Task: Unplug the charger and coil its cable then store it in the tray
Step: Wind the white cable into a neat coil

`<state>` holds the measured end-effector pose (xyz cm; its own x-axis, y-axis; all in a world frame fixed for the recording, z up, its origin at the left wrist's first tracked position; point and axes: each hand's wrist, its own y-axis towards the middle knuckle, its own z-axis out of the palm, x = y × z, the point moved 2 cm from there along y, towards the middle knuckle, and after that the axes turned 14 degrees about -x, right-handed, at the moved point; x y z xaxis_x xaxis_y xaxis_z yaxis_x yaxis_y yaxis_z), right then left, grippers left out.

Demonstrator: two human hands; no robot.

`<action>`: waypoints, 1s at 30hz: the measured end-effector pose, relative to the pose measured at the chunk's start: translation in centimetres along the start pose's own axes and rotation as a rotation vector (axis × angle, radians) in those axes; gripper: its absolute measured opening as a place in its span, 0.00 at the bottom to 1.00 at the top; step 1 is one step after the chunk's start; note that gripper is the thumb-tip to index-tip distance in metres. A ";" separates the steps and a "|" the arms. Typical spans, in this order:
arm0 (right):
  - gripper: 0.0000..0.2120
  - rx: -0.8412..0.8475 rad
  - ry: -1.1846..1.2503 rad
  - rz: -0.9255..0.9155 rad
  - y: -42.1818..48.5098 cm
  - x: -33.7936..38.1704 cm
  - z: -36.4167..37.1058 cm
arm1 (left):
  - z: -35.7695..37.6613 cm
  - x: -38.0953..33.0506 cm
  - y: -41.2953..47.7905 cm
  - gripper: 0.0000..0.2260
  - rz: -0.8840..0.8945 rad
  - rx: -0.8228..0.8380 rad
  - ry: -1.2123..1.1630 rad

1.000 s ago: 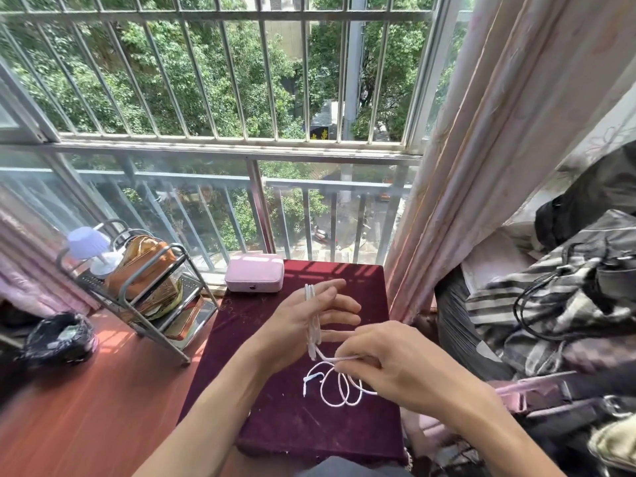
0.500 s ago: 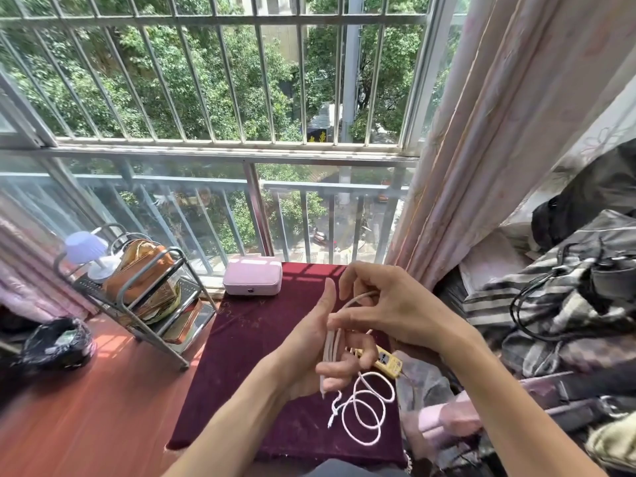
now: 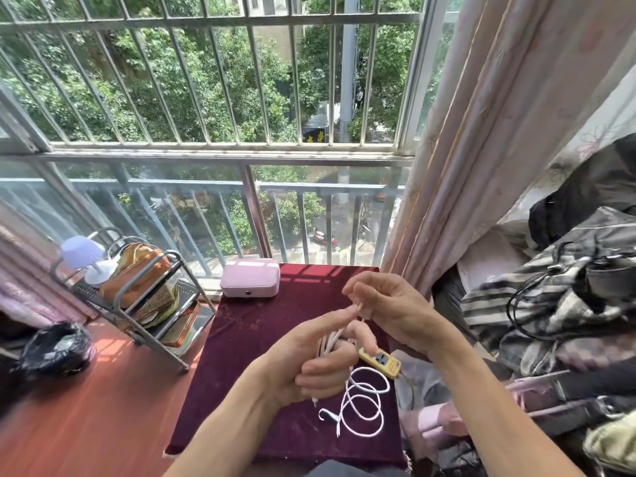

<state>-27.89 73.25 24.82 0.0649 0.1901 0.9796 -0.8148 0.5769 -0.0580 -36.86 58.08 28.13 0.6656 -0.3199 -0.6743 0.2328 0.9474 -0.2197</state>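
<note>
over table point(image 3: 261, 339), left hand point(image 3: 309, 363) grips cable point(image 3: 348, 395) loops; right hand point(image 3: 392, 311) pinches it.

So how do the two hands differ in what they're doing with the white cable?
The left hand sits lower, its fingers curled round the gathered strands. The right hand is higher and pinches a strand at its fingertips. Both hold the white cable.
</note>
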 end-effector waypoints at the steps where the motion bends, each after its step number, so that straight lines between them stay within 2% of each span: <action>1: 0.19 -0.019 -0.007 -0.013 -0.1 -0.2 0.2 | 0.2 0.0 0.0 0.19 0.004 -0.013 0.061; 5: 0.19 -0.129 -0.151 -0.126 -0.8 -0.2 1.0 | 0.5 0.1 0.0 0.18 -0.039 -0.033 0.088; 10: 0.09 -0.185 -0.165 -0.242 -1.0 1.7 1.1 | 0.7 0.2 0.1 0.20 -0.083 -0.094 0.191; 13: 0.08 -0.189 -0.253 -0.256 -0.9 2.4 1.0 | 0.9 0.3 0.3 0.19 -0.072 -0.080 0.095; 17: 0.15 -0.195 -0.265 -0.219 -0.9 1.4 1.3 | 1.0 -0.4 0.6 0.16 0.044 -0.089 -0.108; 19: 0.12 -0.245 -0.259 -0.233 -1.0 0.1 1.7 | 0.9 -1.0 0.7 0.15 0.110 -0.117 -0.206; 22: 0.15 -0.310 -0.330 -0.287 -1.6 -1.6 3.0 | 0.5 -2.1 0.8 0.18 0.194 -0.202 -0.326; 25: 0.13 -0.304 -0.382 -0.280 -2.4 -2.3 3.8 | 0.4 -3.2 1.2 0.21 0.256 -0.253 -0.362; 30: 0.15 -0.149 -0.634 -0.204 -3.4 -2.2 4.5 | -0.4 -4.1 2.4 0.21 0.324 -0.355 -0.269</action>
<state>-27.89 67.34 23.76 -0.1780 -0.4099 0.8946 -0.7311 0.6636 0.1586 -39.34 61.64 30.11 0.8321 0.0412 -0.5531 -0.2364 0.9285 -0.2864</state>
